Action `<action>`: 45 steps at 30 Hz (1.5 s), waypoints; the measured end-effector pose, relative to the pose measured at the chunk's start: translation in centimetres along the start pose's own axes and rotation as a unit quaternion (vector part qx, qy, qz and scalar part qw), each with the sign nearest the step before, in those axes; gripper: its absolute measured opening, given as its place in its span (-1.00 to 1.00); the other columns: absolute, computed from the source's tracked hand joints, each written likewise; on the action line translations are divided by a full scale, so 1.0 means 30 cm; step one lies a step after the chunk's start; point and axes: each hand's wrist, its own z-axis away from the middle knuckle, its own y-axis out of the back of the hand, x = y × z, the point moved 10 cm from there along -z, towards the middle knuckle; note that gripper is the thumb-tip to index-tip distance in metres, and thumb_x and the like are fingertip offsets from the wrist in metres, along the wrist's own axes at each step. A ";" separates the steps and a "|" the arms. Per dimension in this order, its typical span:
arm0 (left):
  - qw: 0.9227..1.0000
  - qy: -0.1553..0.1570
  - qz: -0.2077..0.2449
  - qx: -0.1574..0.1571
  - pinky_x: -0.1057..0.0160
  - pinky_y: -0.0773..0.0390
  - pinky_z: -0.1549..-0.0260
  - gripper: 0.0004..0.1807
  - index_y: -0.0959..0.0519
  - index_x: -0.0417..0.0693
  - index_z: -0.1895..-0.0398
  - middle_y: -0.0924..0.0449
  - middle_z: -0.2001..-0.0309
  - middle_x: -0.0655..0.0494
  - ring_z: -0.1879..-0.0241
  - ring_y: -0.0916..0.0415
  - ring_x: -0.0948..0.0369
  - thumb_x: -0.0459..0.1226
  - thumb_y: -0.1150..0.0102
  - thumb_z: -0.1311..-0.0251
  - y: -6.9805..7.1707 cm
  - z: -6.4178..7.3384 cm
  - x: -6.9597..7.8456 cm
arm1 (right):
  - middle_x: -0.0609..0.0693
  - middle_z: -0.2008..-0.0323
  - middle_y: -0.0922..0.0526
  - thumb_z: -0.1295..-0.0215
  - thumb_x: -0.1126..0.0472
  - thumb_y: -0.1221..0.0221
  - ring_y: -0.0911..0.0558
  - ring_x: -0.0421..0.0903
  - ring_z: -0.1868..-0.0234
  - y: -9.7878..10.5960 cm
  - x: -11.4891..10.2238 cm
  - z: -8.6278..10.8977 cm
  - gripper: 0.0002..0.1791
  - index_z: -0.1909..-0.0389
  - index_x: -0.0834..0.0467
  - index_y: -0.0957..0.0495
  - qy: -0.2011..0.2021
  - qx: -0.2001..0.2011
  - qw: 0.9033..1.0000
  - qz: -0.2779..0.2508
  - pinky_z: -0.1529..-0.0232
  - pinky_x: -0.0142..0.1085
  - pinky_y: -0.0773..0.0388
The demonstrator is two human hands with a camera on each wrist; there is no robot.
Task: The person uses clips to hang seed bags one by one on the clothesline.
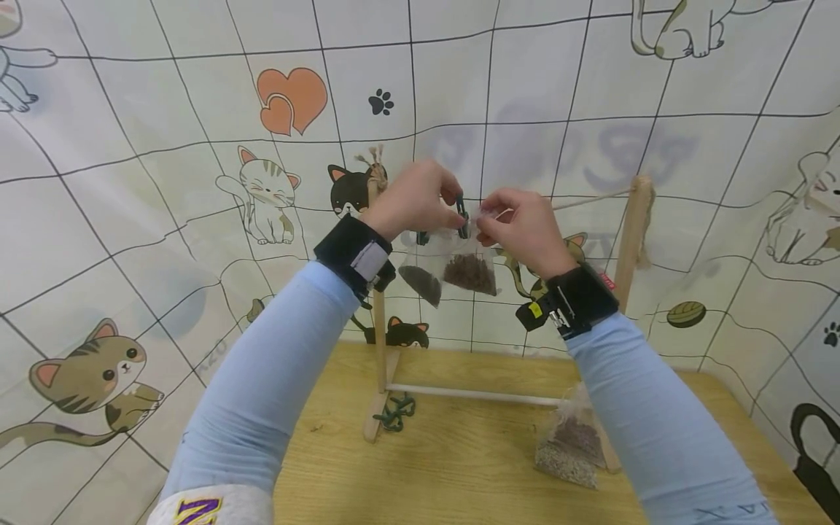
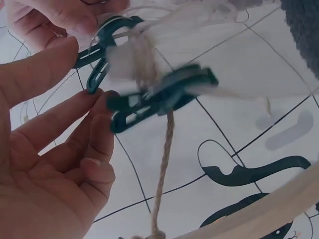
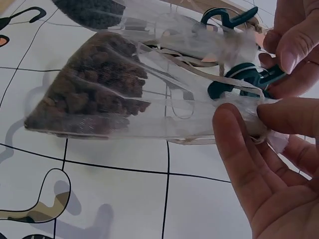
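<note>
My left hand (image 1: pixel 423 197) pinches the handles of a dark green clothespin (image 2: pixel 102 47) between thumb and fingers. That clothespin is at the gathered neck of a sheer drawstring bag (image 3: pixel 89 89) with brown crumbly pieces in its bottom. My right hand (image 1: pixel 521 222) pinches the top edge of the same bag, thumb against fingers. Just left of it hangs a second sheer bag (image 1: pixel 420 283) with dark grains, held on the twine (image 2: pixel 164 164) by another green clothespin (image 2: pixel 164 94). In the head view my fingers partly hide the clothespin and the bag's top.
The twine runs to the right wooden post (image 1: pixel 633 240) of a frame; the left post (image 1: pixel 380 335) stands below my left wrist. A white rod (image 1: pixel 482 395) joins the posts low down. Several green clothespins (image 1: pixel 396 413) and filled sheer bags (image 1: pixel 567 456) lie on the wooden table (image 1: pixel 459 467).
</note>
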 end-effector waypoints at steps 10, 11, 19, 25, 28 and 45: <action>0.996 -0.058 -0.050 0.043 0.21 -0.45 -0.06 -0.63 -0.61 -0.17 -0.06 -0.60 -0.01 0.00 -0.04 -0.47 0.13 -0.22 -0.26 -0.22 0.036 0.087 0.045 | 0.14 0.34 -0.69 -0.29 0.34 -0.17 -0.70 -0.05 0.44 -0.005 -0.011 0.022 -0.85 0.14 0.25 -0.61 -0.010 -0.047 0.998 0.040 0.41 -0.33 -0.62; 0.995 -0.064 -0.050 0.052 0.21 -0.45 -0.04 -0.64 -0.62 -0.17 -0.05 -0.60 0.01 0.00 -0.02 -0.47 0.13 -0.22 -0.25 -0.23 0.044 0.101 0.047 | 0.15 0.36 -0.70 -0.29 0.35 -0.16 -0.70 -0.05 0.44 -0.001 -0.015 0.025 -0.85 0.14 0.25 -0.61 -0.008 -0.047 0.998 0.045 0.41 -0.36 -0.61; 0.988 -0.089 -0.039 0.116 0.25 -0.46 0.14 -0.67 -0.64 -0.17 -0.03 -0.63 0.06 0.01 0.18 -0.49 0.14 -0.24 -0.26 -0.23 0.082 0.217 0.029 | 0.14 0.30 -0.73 -0.31 0.28 -0.18 -0.71 -0.09 0.41 0.037 -0.026 0.077 -0.83 0.12 0.20 -0.62 0.022 -0.048 0.994 0.093 0.50 -0.41 -0.50; 0.979 -0.115 -0.015 0.166 0.20 -0.45 0.17 -0.66 -0.62 -0.20 -0.05 -0.62 0.10 -0.01 0.21 -0.48 0.10 -0.26 -0.26 -0.23 0.076 0.313 -0.006 | 0.05 0.30 -0.72 -0.32 0.25 -0.18 -0.68 -0.08 0.39 0.076 -0.041 0.154 -0.81 0.09 0.18 -0.63 0.061 -0.030 0.990 0.121 0.35 -0.28 -0.51; 0.972 -0.131 -0.009 0.195 0.17 -0.45 0.16 -0.64 -0.61 -0.22 -0.06 -0.61 0.11 -0.04 0.19 -0.47 0.07 -0.28 -0.28 -0.21 0.051 0.356 -0.031 | 0.05 0.25 -0.70 -0.32 0.25 -0.19 -0.67 -0.04 0.35 0.087 -0.040 0.197 -0.81 0.09 0.18 -0.63 0.084 -0.019 0.988 0.131 0.25 -0.19 -0.51; 0.962 -0.083 0.037 0.259 0.09 -0.54 0.02 -0.60 -0.58 -0.22 -0.10 -0.57 0.03 -0.08 0.00 -0.49 0.03 -0.27 -0.30 -0.20 -0.231 0.520 -0.209 | 0.08 0.10 -0.64 -0.23 0.43 -0.23 -0.61 -0.14 0.15 0.043 0.186 0.446 -0.66 -0.04 0.23 -0.57 0.115 0.058 0.989 0.076 0.15 -0.60 -0.48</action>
